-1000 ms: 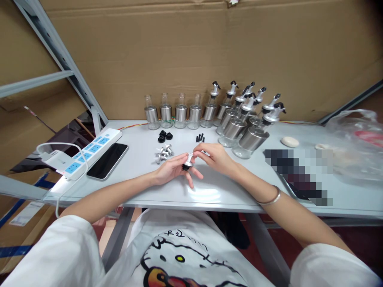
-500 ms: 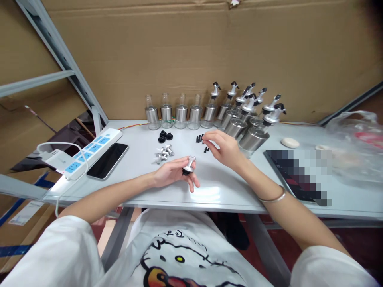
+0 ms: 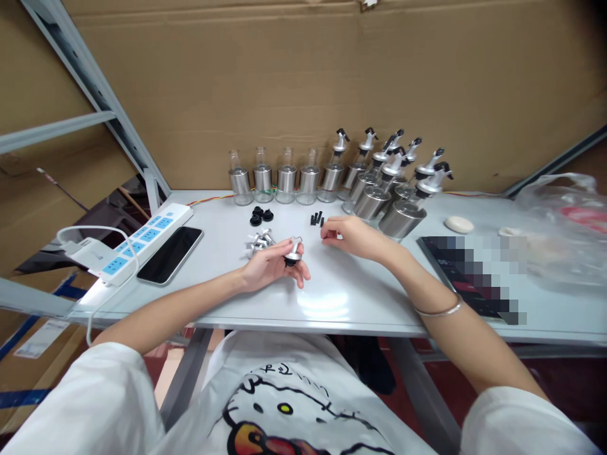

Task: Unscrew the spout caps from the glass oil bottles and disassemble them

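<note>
My left hand (image 3: 272,265) rests on the grey table (image 3: 332,297), fingers closed round a silver pourer spout with a black base (image 3: 293,251). Just behind it lie several loose silver spouts (image 3: 258,241). To the right, my right hand (image 3: 353,235) pinches a small black piece at its fingertips, close to a few small black stoppers (image 3: 317,219). Black rubber rings (image 3: 260,216) lie further left. Along the back stand several glass bottles without spouts (image 3: 275,180) and several with spouts fitted (image 3: 393,189).
A white power strip (image 3: 137,240) and a black phone (image 3: 171,254) lie at the left. A pixelated dark flat object (image 3: 474,272), a pale oval lump (image 3: 459,224) and a clear plastic bag (image 3: 564,234) sit at the right. Cardboard walls the back.
My right hand left the spout, reached back to the black stoppers, and has drawn in with fingers pinched. My left hand shifted slightly left toward the loose spouts, still holding its spout.
</note>
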### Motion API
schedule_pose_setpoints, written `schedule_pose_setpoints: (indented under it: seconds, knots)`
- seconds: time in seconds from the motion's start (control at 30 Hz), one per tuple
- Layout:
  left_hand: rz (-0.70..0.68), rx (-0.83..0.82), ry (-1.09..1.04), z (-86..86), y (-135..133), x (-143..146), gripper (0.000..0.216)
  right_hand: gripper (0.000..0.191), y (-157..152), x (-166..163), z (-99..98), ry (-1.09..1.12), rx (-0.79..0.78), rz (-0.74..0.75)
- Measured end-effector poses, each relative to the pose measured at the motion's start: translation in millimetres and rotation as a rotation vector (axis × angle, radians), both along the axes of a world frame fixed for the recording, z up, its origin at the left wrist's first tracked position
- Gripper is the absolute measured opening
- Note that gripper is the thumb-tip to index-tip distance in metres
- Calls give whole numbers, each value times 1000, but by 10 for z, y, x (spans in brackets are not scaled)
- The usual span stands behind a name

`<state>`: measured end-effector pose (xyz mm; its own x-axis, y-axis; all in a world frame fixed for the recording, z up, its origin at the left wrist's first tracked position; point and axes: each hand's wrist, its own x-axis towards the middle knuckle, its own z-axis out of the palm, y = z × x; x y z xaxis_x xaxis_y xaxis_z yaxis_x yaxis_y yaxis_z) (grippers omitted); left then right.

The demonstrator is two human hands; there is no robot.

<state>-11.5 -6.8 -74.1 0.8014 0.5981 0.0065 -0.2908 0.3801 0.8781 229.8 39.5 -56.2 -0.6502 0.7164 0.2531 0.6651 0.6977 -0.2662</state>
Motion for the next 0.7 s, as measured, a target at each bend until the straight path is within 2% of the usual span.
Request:
schedule_pose_setpoints:
  seconds: [0.07,0.3,0.53,0.7]
  knots:
    - [-1,0,-4,-8,7,2,23,5,-6,-2,-1,-44,-79,-40]
    - [7,1,0,-21,16,-1,24,7,-59,-29,36,-165,-159,-161]
    - [28,3,29,10,-2,5,24,10,-80,-74,77,-265,-182,-204]
    - [79,-96,51,72,-33,9,16,9,-69,-75,48,-306,-158,-213]
